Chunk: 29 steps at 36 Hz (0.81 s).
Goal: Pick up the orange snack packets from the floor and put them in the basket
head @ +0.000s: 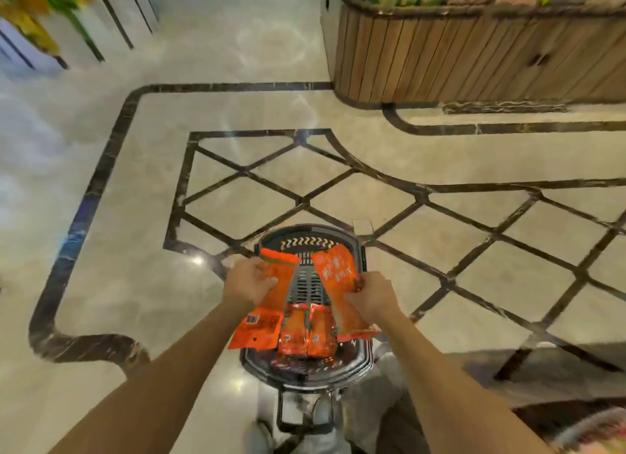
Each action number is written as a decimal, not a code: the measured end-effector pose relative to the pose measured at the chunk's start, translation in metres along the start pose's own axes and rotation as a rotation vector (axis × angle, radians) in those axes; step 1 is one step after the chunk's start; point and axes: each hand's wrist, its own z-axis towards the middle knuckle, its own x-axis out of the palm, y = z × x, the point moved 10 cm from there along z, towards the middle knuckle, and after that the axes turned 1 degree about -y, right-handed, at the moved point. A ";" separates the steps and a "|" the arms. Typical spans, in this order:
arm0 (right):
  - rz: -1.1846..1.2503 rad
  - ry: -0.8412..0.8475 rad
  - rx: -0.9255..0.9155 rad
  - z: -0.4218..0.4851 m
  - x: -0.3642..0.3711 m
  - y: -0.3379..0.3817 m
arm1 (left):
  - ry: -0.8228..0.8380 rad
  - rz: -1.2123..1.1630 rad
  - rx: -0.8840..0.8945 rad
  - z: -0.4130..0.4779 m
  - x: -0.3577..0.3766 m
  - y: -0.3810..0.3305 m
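A: Where are the orange snack packets seen?

B: One packet [271, 304] is pinched in the left hand [249, 281], its grip pressed together on the packet's left edge, at about 10 o'clock from the basket's middle. A second packet [338, 284] is clamped in the right hand [371, 299], fingers closed on its right edge, at about 2 o'clock. Both are held above the dark basket [306, 237].

A: And inside the basket?

B: Two more packets [306, 335] are laid side by side at its 6 o'clock end, touching each other, partly covered by the held ones.

A: What is the basket set on?

B: The pale marble floor [237, 115] with dark inlaid lines. A wood-panelled display stand [474, 57] is seen at 1 o'clock, well apart.
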 end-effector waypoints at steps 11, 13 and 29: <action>0.077 0.058 0.292 0.159 0.220 -0.185 | 0.025 -0.047 -0.147 0.137 0.187 0.180; 0.081 0.063 0.324 0.180 0.261 -0.218 | 0.032 -0.073 -0.169 0.157 0.219 0.211; -0.018 0.220 0.376 0.226 0.350 -0.287 | 0.200 0.190 -0.152 0.189 0.302 0.287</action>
